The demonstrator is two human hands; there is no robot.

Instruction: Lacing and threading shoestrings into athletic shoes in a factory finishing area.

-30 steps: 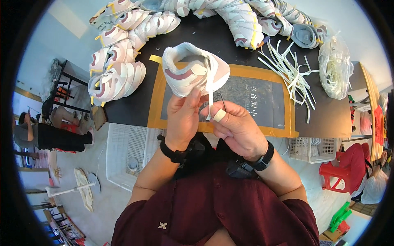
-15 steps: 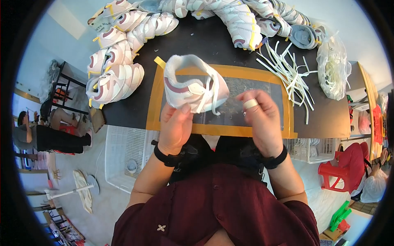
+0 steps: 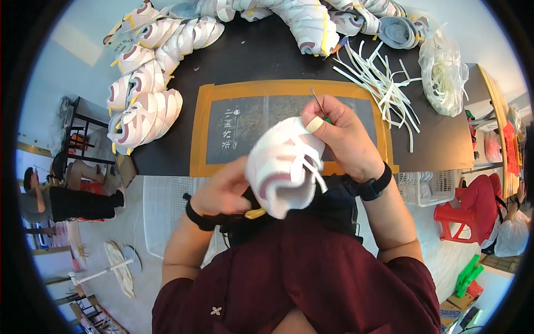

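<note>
A white and pink shoe upper [image 3: 278, 153] hangs over the table's near edge, its toe pointing away and its ankle opening toward me. A white lace [image 3: 310, 162] runs through its front, with a loose end dangling. My right hand [image 3: 351, 139], a pale band round its thumb, pinches the toe. That same hand holds a thin metal-shafted tool [image 3: 316, 99] with a bit of green at its base; its tip is too small to make out. My left hand [image 3: 219, 190] is blurred at the shoe's left side, near the yellow heel tab [image 3: 255, 213], fingers partly hidden.
Orange tape frames a clear sheet [image 3: 245, 125] on the black table. Stacked shoe uppers [image 3: 150, 114] line its left and far sides. Loose white laces [image 3: 384, 83] lie at right beside a plastic bag of laces [image 3: 444, 78]. A white crate [image 3: 161, 217] stands below.
The shoe upper has turned round, toe now away from me, and come nearer my body. My right hand has moved onto the toe; the metal tool now shows in it. My left hand has shifted toward the heel.
</note>
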